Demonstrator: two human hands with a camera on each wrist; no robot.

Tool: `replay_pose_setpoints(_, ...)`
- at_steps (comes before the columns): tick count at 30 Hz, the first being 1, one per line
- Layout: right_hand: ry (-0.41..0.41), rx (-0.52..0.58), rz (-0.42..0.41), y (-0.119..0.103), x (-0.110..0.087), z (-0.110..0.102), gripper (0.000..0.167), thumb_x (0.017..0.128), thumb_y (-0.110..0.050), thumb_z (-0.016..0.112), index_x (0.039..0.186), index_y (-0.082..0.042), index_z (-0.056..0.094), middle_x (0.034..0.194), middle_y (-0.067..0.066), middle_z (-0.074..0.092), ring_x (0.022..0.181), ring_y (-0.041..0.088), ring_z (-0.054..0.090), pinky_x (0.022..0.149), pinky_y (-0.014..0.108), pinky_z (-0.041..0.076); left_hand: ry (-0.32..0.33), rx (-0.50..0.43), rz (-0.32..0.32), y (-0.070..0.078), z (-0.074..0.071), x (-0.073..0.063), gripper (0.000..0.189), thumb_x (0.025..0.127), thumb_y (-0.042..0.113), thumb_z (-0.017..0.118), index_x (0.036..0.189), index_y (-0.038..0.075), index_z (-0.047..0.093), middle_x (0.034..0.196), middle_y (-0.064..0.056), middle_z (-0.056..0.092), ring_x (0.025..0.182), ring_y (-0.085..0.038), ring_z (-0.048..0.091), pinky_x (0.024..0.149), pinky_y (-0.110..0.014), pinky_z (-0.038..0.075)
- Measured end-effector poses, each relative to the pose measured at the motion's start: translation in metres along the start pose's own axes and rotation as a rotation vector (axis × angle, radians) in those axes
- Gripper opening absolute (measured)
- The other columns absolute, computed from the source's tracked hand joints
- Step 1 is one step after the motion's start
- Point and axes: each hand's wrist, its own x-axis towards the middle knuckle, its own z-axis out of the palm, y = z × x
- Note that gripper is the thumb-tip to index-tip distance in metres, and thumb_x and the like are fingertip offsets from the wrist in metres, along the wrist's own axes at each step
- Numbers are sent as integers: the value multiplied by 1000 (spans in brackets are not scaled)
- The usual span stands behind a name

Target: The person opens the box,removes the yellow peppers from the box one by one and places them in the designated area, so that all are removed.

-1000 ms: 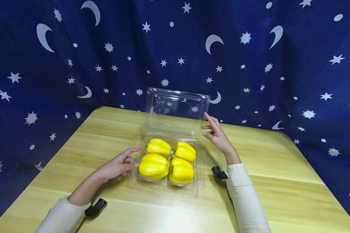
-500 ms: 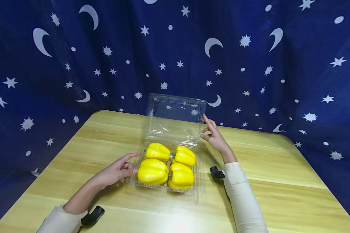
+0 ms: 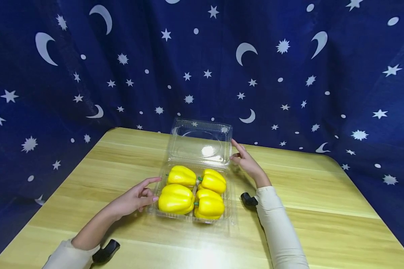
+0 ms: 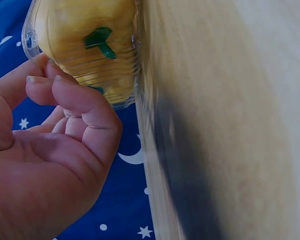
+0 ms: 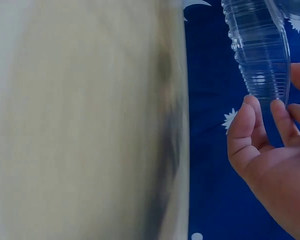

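Note:
In the head view, several yellow bell peppers (image 3: 176, 198) with green stems sit in a clear plastic clamshell box (image 3: 202, 221). Its hinged lid (image 3: 202, 144) stands raised and leans back. My left hand (image 3: 131, 201) holds the box's left rim between thumb and index finger, its other fingers curled. At the lid's right edge, my right hand (image 3: 250, 164) holds with thumb and index fingertip set apart along the side. The left wrist view shows fingertips at the box rim beside a pepper (image 4: 90, 40). Fingertips meet the ribbed lid side (image 5: 260, 65) in the right wrist view.
A light wooden table (image 3: 323, 209) carries the box near its middle. Behind hangs a dark blue curtain (image 3: 272, 93) with moons and stars. A black wrist device (image 3: 106, 251) is under the left sleeve, another (image 3: 249, 200) beside the right one.
The lid has tilted farther back and down, away from me, with my right hand moving along at its edge. My left hand stays at the box rim. The head view shifted slightly.

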Motion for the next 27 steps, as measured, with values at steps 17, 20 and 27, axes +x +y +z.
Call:
replay_pose_setpoints(17,-42,15,177,9,0,4,59,93,-10,39,146,-6,13,147,16,20,91,18,45,69,26,43,-12,0,9,0,1,0,65,91,23,56,144,9,20,80,-8,49,59,-9,40,51,-21,38)
replay_pose_setpoints(20,-55,12,204,8,0,5,59,93,-12,38,146,-7,14,147,15,22,91,17,44,72,26,42,-6,1,1,0,-1,0,64,91,22,56,143,11,21,80,-9,49,60,-9,40,51,-21,38)
replay_pose_setpoints(27,-26,-51,214,5,-3,4,60,95,-17,41,147,-7,12,145,21,23,111,32,45,84,37,43,-15,0,2,1,-3,0,65,91,21,55,144,10,19,78,-7,48,59,-10,39,50,-22,37)
